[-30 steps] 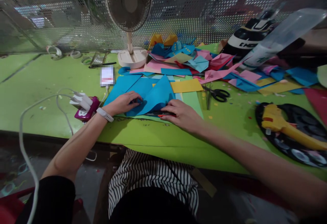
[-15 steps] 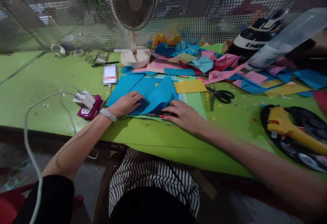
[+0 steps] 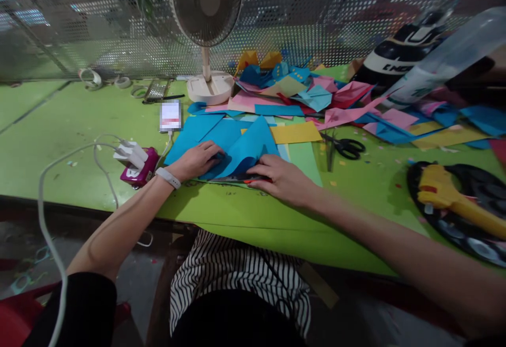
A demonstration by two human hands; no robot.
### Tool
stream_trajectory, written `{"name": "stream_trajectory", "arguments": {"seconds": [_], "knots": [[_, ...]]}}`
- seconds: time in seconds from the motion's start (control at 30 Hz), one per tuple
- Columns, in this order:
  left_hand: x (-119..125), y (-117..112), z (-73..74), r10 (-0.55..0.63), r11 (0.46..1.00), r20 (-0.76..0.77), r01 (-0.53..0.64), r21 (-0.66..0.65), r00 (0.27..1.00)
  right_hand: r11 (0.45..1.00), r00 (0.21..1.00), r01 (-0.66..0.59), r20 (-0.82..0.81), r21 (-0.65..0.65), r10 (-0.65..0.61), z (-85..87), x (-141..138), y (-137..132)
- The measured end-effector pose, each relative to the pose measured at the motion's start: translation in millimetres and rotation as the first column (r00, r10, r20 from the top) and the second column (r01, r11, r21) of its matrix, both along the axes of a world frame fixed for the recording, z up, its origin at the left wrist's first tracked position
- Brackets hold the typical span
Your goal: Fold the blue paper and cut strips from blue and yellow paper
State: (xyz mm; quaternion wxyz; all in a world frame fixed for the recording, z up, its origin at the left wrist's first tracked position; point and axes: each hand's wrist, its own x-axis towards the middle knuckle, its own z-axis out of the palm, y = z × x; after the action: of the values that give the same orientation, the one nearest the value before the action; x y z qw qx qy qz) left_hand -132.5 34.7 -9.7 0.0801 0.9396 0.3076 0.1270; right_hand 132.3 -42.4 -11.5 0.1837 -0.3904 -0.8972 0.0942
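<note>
A folded blue paper sheet (image 3: 243,149) lies on the green table (image 3: 71,125) in front of me. My left hand (image 3: 195,160) presses down on its left part with the fingers bent and held together. My right hand (image 3: 282,178) rests flat on the paper's lower right edge, its fingertips over a dark tool with an orange-red tip (image 3: 247,180). A white band (image 3: 167,177) is on my left wrist. A light green sheet (image 3: 304,160) lies under the blue paper.
Black scissors (image 3: 343,146) lie right of the paper by a yellow sheet (image 3: 294,133). Behind is a heap of coloured papers (image 3: 312,96) and a desk fan (image 3: 207,30). A phone (image 3: 170,116), a magenta charger block (image 3: 139,170) with white cables, and a yellow glue gun (image 3: 454,199) on a dark tray are nearby.
Both hands have stayed on the blue paper. The view has shifted slightly, and my right fingers have crept a little to the left along the paper's lower edge.
</note>
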Motion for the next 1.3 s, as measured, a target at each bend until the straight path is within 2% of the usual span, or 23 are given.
{"name": "stream_trajectory", "arguments": {"seconds": [0.2, 0.4, 0.63, 1.13, 1.3], "knots": [[1, -2, 3.8, -0.013, 1.0, 0.016, 0.013, -0.028, 1.0, 0.999, 0.999, 0.038, -0.037, -0.004, -0.038, 3.4, 15, -3], [0, 0, 2.0, 0.003, 0.999, 0.002, -0.002, -0.034, 1.0, 0.996, 0.995, 0.089, -0.038, 0.012, -0.089, -3.6, 1, -1], [0, -1, 0.9, -0.003, 1.0, 0.0, 0.003, -0.013, 1.0, 0.999, 0.999, 0.031, -0.032, -0.038, -0.032, -1.0, -19, 3], [-1, -3, -1.9, 0.008, 0.999, -0.025, -0.007, 0.04, 1.0, 0.999, 0.998, -0.018, -0.052, -0.029, 0.016, -3.7, -18, 6], [-1, -2, -0.7, 0.002, 0.999, -0.043, 0.0, 0.044, 0.999, 0.999, 0.999, 0.011, -0.039, -0.036, -0.012, -2.3, -19, 7]]}}
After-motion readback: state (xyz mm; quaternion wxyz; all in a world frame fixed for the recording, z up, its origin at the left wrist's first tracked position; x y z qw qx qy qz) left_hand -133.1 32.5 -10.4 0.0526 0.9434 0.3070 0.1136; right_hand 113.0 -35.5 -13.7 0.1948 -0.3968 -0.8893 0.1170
